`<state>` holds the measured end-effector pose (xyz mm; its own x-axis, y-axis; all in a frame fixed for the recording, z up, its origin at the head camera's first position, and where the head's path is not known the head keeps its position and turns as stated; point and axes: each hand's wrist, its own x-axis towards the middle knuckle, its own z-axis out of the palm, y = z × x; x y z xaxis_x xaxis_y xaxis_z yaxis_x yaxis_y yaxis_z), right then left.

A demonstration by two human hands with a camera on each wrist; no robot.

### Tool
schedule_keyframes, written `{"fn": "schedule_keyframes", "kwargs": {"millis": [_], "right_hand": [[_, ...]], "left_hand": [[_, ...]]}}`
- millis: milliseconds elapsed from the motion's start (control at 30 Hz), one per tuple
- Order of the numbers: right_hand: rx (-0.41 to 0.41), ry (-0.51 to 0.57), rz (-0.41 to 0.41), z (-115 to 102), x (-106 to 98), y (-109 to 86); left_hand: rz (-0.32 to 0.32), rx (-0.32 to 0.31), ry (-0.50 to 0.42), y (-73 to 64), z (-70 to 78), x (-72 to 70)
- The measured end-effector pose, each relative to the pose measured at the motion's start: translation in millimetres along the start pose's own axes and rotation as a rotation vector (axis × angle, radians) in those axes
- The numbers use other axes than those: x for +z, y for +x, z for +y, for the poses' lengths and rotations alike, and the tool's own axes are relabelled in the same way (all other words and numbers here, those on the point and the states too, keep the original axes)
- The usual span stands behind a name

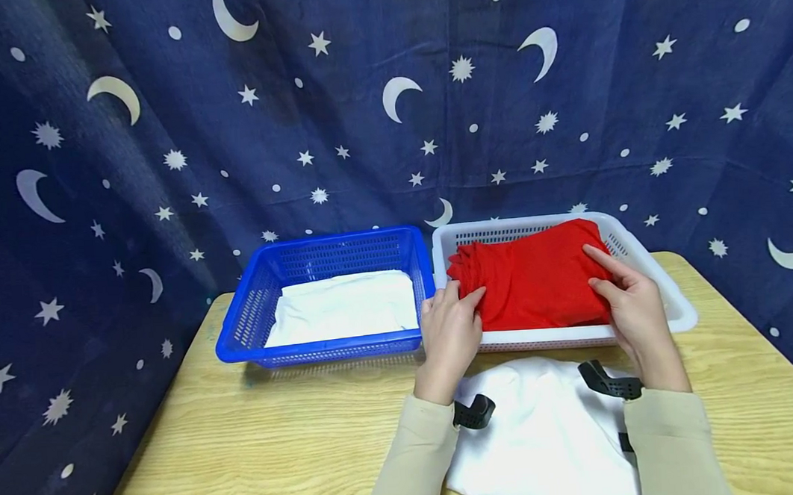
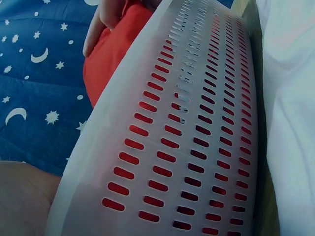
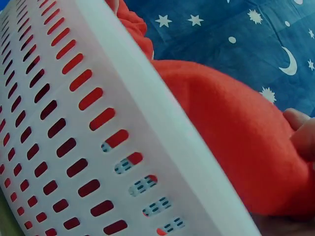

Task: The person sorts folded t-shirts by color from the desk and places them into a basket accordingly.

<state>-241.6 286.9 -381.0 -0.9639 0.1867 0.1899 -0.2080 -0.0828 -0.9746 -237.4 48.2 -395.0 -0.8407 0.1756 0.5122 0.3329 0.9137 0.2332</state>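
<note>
A folded red cloth [image 1: 533, 278] lies in the white perforated basket [image 1: 669, 304], with its bunched end toward the left. My left hand [image 1: 450, 334] reaches over the basket's front left corner and grips the bunched end between thumb and fingers; some of its fingertips are hidden. At the cloth's right end, my right hand [image 1: 638, 313] holds the edge, index finger and thumb on top. The right wrist view shows the red cloth [image 3: 221, 132] bulging above the basket rim [image 3: 162, 113], with right-hand fingers [image 3: 301, 130] against it.
A blue basket [image 1: 344, 347] stands to the left and holds a folded white cloth [image 1: 346, 306]. Another white cloth [image 1: 534, 435] lies on the wooden table [image 1: 279, 448] under my forearms. A dark blue curtain [image 1: 363, 115] with moons and stars hangs behind.
</note>
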Motion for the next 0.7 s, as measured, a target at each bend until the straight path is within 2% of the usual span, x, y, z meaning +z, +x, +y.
{"fn": "schedule_keyframes", "kwargs": {"millis": [167, 267, 467, 700], "right_hand": [[0.072, -0.293, 0.071, 0, 2, -0.2], [0.079, -0.453, 0.108, 0, 4, -0.7], [0.070, -0.617, 0.137, 1, 8, -1.6], [0.034, -0.735, 0.154, 0, 11, -3.4]], "left_hand": [[-0.049, 0.015, 0.050, -1.3, 2.0, 0.7], [-0.065, 0.025, 0.074, -2.4, 2.2, 0.7], [-0.064, 0.045, 0.084, -3.1, 1.8, 1.0], [-0.074, 0.067, 0.101, -3.2, 1.1, 1.3]]}}
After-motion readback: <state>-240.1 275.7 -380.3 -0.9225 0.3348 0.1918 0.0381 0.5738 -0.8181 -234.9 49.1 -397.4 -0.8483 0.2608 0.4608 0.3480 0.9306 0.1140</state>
